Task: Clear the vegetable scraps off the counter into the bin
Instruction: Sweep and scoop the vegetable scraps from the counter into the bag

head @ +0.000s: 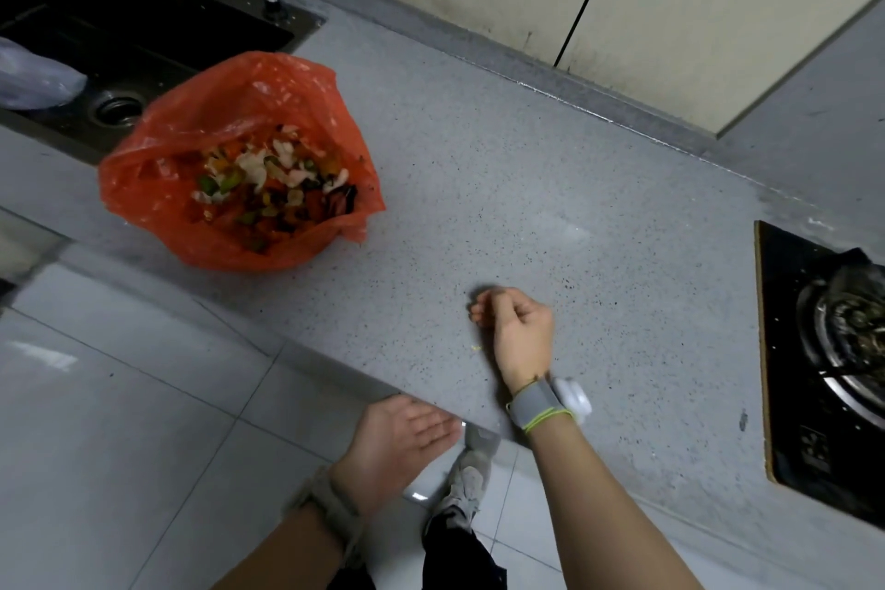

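1. Curled fingers [484,312] of the right hand [519,331] rest on the speckled grey stone counter [598,216]; I cannot tell whether they hold anything.
2. The left hand [402,438] lies flat, palm up and empty, at the counter's edge.
3. Mixed vegetable scraps [273,184] fill a crumpled orange plastic bag [158,187], well apart from both hands.

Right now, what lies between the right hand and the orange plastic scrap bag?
Head view: only bare speckled grey counter between right hand and orange bag.

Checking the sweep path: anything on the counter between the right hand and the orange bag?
Nothing visible. The counter between the right hand and the orange bag shows only specks. The left hand is open at the counter's front edge, off that line; a tiny yellow crumb lies beside the right hand.
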`<action>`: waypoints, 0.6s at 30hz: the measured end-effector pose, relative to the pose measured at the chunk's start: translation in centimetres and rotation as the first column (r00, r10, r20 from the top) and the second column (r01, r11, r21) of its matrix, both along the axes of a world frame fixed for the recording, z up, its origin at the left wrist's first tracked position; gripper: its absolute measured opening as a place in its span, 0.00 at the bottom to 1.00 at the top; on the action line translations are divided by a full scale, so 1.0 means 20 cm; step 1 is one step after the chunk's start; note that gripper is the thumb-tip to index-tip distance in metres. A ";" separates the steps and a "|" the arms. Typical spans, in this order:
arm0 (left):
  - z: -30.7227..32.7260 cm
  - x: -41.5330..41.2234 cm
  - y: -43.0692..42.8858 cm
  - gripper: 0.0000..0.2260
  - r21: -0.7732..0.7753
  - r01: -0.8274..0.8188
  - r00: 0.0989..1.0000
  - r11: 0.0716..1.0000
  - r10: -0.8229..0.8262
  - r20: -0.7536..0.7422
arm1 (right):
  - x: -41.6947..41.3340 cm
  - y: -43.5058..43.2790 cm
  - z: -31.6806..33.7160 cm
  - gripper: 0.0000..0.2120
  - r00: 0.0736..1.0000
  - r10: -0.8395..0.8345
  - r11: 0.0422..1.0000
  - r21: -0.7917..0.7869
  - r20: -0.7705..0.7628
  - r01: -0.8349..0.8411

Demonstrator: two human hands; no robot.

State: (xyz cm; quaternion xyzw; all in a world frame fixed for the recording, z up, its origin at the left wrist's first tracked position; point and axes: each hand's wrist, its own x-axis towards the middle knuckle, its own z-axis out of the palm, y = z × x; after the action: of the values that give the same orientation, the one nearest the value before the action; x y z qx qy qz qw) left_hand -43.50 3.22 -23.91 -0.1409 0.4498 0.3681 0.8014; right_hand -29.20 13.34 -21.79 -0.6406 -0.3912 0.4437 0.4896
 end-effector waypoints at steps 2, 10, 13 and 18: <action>-0.01 0.02 0.01 0.16 0.007 -0.043 0.999 0.999 0.043 0.032 | -0.04 -0.04 0.00 0.15 0.998 0.038 0.999 0.001 0.052 -0.038; -0.08 0.03 0.00 0.17 0.047 -0.069 0.997 0.996 0.067 0.040 | -0.14 -0.20 -0.01 0.12 0.974 0.144 0.989 0.019 0.174 -0.150; -0.08 0.04 0.00 0.15 0.040 -0.082 0.996 0.996 0.080 0.051 | -0.19 -0.26 0.00 0.12 0.964 0.176 0.982 0.033 0.200 -0.186; -0.04 0.06 -0.01 0.14 0.038 -0.073 0.994 0.997 0.069 0.081 | -0.27 -0.37 -0.01 0.12 0.953 0.208 0.973 0.053 0.222 -0.225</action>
State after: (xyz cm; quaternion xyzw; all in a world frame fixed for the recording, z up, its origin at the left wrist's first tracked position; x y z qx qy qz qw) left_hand -42.40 3.11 -24.62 -0.1549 0.4048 0.3996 0.8077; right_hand -34.54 5.93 -21.93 -0.6186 -0.5266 0.4072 0.4174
